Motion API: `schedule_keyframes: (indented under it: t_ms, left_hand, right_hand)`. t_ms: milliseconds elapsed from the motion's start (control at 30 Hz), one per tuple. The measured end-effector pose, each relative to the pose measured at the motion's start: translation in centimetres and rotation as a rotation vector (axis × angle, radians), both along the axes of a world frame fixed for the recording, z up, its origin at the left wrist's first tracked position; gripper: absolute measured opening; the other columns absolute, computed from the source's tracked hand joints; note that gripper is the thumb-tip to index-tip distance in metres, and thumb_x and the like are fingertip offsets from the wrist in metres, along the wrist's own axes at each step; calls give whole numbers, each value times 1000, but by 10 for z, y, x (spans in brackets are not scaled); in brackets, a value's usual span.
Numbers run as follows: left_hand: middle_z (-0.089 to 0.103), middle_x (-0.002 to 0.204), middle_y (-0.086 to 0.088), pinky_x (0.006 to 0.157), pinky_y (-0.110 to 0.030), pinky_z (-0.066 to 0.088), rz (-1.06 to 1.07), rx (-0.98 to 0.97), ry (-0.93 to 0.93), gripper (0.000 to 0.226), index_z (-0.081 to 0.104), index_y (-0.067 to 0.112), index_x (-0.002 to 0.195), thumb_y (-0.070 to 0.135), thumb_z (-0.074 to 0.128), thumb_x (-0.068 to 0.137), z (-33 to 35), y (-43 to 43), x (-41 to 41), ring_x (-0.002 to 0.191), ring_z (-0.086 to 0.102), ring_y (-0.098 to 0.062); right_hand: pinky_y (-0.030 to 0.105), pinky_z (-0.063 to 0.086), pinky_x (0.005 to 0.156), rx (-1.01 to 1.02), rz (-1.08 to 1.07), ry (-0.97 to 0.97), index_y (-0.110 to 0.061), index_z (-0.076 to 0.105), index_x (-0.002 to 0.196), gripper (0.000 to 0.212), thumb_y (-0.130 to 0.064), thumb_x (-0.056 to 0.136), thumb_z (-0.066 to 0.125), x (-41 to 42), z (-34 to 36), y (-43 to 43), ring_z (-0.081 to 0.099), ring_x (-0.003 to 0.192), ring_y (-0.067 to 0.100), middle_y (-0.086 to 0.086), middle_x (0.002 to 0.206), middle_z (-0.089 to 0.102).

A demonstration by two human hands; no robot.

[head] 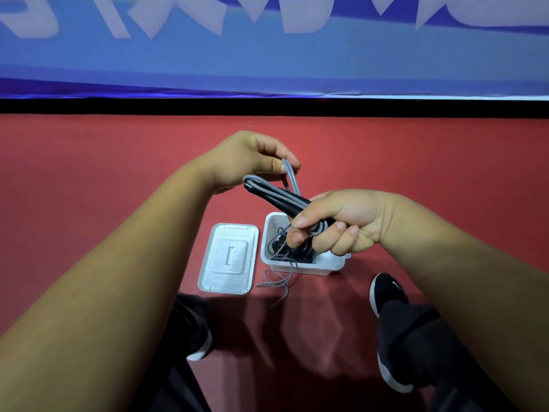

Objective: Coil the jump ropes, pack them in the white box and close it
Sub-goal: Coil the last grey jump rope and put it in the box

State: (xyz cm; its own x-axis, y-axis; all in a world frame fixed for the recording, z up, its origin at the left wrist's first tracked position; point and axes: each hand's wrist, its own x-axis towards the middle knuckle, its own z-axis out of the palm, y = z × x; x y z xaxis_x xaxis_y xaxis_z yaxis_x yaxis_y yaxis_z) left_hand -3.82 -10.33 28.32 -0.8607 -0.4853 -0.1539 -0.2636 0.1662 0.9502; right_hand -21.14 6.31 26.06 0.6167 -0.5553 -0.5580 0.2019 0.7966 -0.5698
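Note:
My right hand (338, 224) grips the black handles of a jump rope (276, 196) with grey cord wound along them. My left hand (252, 157) pinches a loop of that grey cord (289, 173) above the handles. Both hands are held over the open white box (309, 267), which stands on the red floor and holds a dark coiled rope (285, 248). The loose tail of the grey cord (279, 283) hangs down past the box's front wall onto the floor. The white lid (228, 258) lies flat just left of the box.
Red floor (89, 188) spreads all round. A black strip and a blue banner wall (267, 60) run across the back. My black shoes (389, 295) and dark trouser legs are close in front of the box.

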Motion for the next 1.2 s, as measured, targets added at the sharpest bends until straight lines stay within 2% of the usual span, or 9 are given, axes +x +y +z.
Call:
schedule_keyframes:
  t_ms: [233, 400, 533, 700, 800, 867, 967, 1100, 1200]
  left_hand:
    - [77, 109, -19, 105, -40, 55, -97, -136, -43, 15, 77, 6, 101, -4, 73, 91, 14, 3, 0, 114, 71, -35]
    - [79, 95, -12, 91, -37, 57, -114, -264, -122, 15, 81, 14, 97, 3, 80, 87, 22, 3, 2, 89, 72, -17]
    - [81, 96, -1, 98, -35, 58, -150, -333, -198, 19, 82, 22, 102, 7, 78, 90, 30, 4, 4, 98, 76, -22]
    - [80, 96, 10, 94, -25, 54, -174, -407, -341, 21, 81, 31, 109, 19, 75, 94, 34, 4, 8, 97, 73, -8]
    - [80, 94, 12, 85, -14, 50, -170, -399, -393, 20, 80, 29, 110, 20, 79, 92, 28, 2, 9, 90, 73, 0]
    - [80, 89, 10, 83, -18, 54, -141, -428, -403, 17, 81, 28, 103, 22, 84, 87, 23, 0, 8, 83, 72, -1]
    - [78, 81, 0, 72, -28, 63, -111, -395, -425, 8, 80, 21, 94, 23, 84, 87, 16, 4, 4, 73, 72, -14]
    - [77, 81, -6, 53, -27, 56, -95, -360, -498, 15, 80, 14, 97, 18, 65, 99, 9, 14, -3, 59, 64, -19]
    - [76, 89, -12, 57, -32, 60, -53, -99, -394, 17, 71, 6, 102, 20, 62, 105, 6, 15, -1, 65, 69, -22]
  right_hand:
    - [16, 11, 40, 13, 2, 179, -11, 49, 97, 11, -12, 103, 58, 5, -6, -2, 16, 51, 4, 4, 83, 56]
    - [13, 17, 37, 92, -229, 295, -15, 56, 110, 8, -15, 104, 61, 3, -18, -12, 24, 45, 1, 2, 81, 60]
    - [13, 16, 39, 105, -363, 352, -15, 59, 124, 20, -16, 104, 61, 2, -25, -18, 25, 46, 2, -5, 72, 48]
    - [14, 18, 36, 72, -564, 319, -15, 56, 114, 12, -18, 104, 63, -3, -20, -22, 24, 45, 3, -6, 67, 43]
    - [14, 17, 38, -17, -607, 273, -13, 58, 120, 36, -28, 93, 77, -3, -14, -21, 22, 47, 2, -6, 67, 39]
    - [14, 17, 37, -60, -623, 248, -10, 59, 130, 66, -49, 81, 81, 0, -9, -20, 20, 47, 1, -8, 67, 36]
    - [15, 14, 35, -77, -655, 226, -9, 62, 129, 84, -78, 81, 68, 3, -5, -22, 15, 47, 2, -9, 66, 32]
    - [16, 13, 33, -49, -727, 161, -11, 65, 117, 67, -74, 96, 55, 1, -6, -25, 18, 43, 2, -8, 64, 34]
    - [17, 14, 32, -30, -793, 128, -15, 63, 114, 45, -57, 102, 54, -4, -7, -26, 20, 41, 2, -8, 64, 34]
